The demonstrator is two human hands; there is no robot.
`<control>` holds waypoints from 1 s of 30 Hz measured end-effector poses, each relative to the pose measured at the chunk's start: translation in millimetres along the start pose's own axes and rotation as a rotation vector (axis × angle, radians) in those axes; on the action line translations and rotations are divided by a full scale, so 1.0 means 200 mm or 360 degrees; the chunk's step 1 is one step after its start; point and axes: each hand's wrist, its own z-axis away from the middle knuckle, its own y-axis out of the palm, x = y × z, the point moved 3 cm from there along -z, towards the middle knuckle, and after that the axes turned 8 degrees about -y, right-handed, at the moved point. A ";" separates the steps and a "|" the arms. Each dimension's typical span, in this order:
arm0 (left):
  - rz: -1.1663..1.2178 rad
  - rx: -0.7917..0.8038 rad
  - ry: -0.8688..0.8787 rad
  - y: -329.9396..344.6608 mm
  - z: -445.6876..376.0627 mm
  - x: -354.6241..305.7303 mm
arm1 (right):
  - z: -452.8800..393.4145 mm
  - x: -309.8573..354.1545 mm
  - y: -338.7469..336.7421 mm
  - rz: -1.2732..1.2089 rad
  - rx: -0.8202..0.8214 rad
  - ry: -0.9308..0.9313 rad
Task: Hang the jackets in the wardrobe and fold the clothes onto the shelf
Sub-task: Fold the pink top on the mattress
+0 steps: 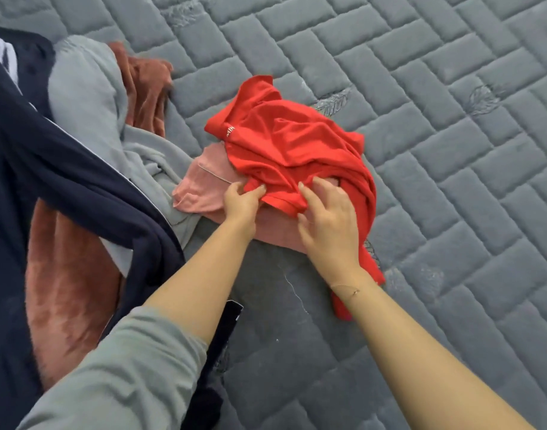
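Your red garment (297,144) carries the only writing in sight: white letters on a folded band near its far-left edge, of which "MIN" can be read before the fold hides the rest. The garment lies crumpled on the bed (421,119), and its long axis runs from that lettered band at the far left towards a narrow red strip that trails to the near right, passing under your right wrist.

Your left hand (242,201) has its fingers curled and pinches the red garment's near hem at its left end. Your right hand (329,221) lies on the same hem further right, fingers bent and pressing into the cloth; whether they actually pinch a fold cannot be told. A thin bracelet (348,291) sits on your right wrist, and a grey sleeve (120,373) covers your left upper arm.

A pink garment (204,187) lies directly beneath the red garment, showing at its left and near sides. Left of the red garment are a grey garment (89,100), a rust-brown fleece piece (70,290) and a navy jacket (33,156) with white piping.

The bed under the red garment is a grey quilted cover stitched in a brick pattern.
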 end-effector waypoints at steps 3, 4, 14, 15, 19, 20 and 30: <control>0.0049 0.0408 0.0166 0.04 0.03 -0.06 | -0.19 -0.18 -0.05 0.0310 0.0249 0.0152; 0.0071 0.0504 0.0195 0.05 0.05 -0.07 | -0.24 -0.26 -0.04 0.0345 0.0451 0.0216; 0.0169 -0.0448 -0.0480 -0.08 0.15 0.27 | -0.31 -0.50 -0.06 -0.0619 0.0504 0.0786; 0.0404 -0.0410 -0.0567 -0.05 0.15 0.28 | -0.31 -0.51 -0.06 -0.0652 0.0637 0.0715; 0.0644 -0.0214 -0.0258 0.06 0.16 0.19 | -0.36 -0.69 -0.10 -0.0338 0.0668 0.0495; 0.0581 -0.0218 -0.0121 0.07 0.18 0.16 | -0.39 -0.75 -0.14 -0.0319 0.0525 0.0564; -0.0970 0.0121 0.1235 0.06 0.95 0.03 | 0.12 -0.77 -0.44 -0.1198 0.0003 0.1143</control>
